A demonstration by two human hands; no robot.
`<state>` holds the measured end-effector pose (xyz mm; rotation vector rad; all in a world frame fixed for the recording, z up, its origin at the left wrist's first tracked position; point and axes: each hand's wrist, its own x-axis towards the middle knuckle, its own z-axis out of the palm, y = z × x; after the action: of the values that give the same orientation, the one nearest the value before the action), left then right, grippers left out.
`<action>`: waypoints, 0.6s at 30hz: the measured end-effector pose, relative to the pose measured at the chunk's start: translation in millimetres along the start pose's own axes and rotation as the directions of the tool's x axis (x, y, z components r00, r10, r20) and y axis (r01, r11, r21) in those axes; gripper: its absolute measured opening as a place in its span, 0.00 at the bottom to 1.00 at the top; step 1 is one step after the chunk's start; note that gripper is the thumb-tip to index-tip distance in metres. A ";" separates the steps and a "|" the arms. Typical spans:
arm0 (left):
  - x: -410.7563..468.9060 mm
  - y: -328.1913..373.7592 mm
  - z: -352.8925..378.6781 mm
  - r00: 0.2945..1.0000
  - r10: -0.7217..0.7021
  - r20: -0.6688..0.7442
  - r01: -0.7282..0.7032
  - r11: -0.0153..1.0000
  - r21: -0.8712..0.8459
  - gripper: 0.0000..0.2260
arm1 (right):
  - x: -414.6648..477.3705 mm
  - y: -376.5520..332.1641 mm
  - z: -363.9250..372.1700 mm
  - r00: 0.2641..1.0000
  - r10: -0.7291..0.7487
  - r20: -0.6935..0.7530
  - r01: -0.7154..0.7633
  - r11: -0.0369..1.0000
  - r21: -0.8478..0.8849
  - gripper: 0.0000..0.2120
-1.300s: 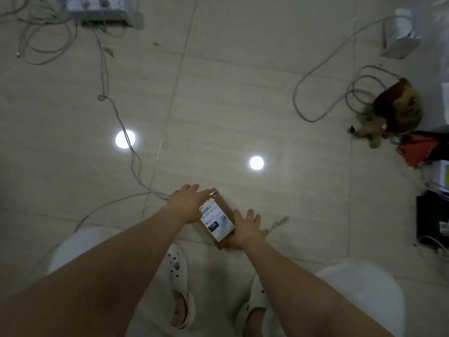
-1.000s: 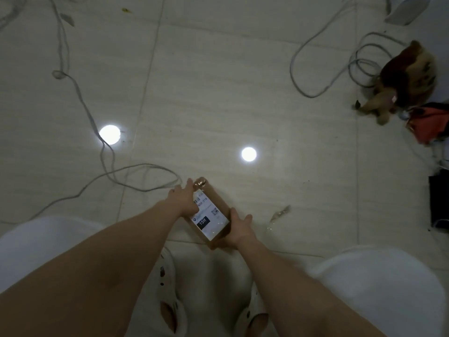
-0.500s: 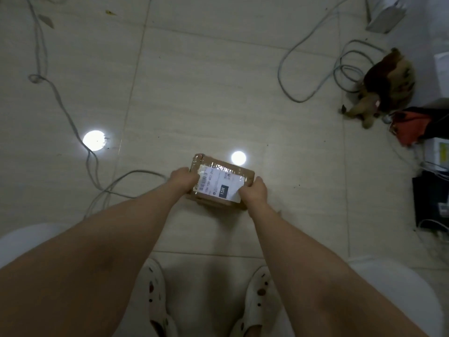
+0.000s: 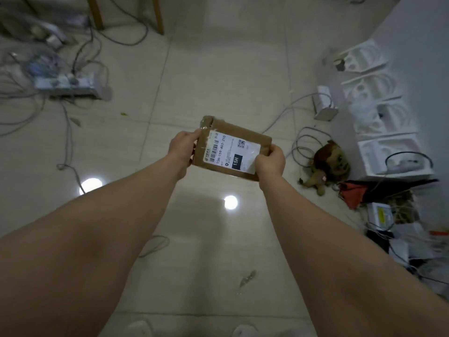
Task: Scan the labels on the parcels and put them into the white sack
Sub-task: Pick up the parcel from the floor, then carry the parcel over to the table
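Observation:
A small brown cardboard parcel (image 4: pixel 239 132) with a white shipping label (image 4: pixel 229 152) facing up is held in the air above the tiled floor. My left hand (image 4: pixel 183 145) grips its left end and my right hand (image 4: pixel 271 161) grips its right end. The label shows a barcode, a small square code and a dark patch reading 15H. No white sack and no scanner are in view.
A brown plush toy (image 4: pixel 329 162) lies on the floor to the right, beside white foam packing pieces (image 4: pixel 379 117) and a heap of clutter (image 4: pixel 401 227). Cables and a power strip (image 4: pixel 66 85) lie at far left. Wooden furniture legs (image 4: pixel 156 14) stand at the back.
Both hands took the parcel off the floor and raised it, turning it so the label runs sideways. My head has lifted, so more of the room shows.

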<state>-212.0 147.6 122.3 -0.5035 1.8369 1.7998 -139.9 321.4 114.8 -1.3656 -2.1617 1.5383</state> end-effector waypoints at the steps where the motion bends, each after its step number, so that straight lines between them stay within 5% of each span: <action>1: -5.4 17.9 1.1 1.000 0.010 0.005 -0.010 1.000 -0.011 0.10 | 0.9 -16.7 -6.4 1.000 -0.014 0.007 0.014 1.000 0.015 0.17; 7: -52.3 120.0 8.8 0.999 0.037 0.011 -0.037 0.998 -0.052 0.11 | -15.0 -110.7 -63.6 0.995 -0.002 0.100 -0.021 0.975 0.221 0.17; 18: -180.2 330.1 33.2 0.984 0.059 0.168 -0.050 0.997 -0.059 0.08 | -39.4 -322.2 -215.4 0.952 -0.107 0.288 -0.001 0.937 0.350 0.18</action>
<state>-260.6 180.9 495.3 -0.3117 1.7057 1.8720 -178.1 418.8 490.0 -1.0027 -1.9257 2.1016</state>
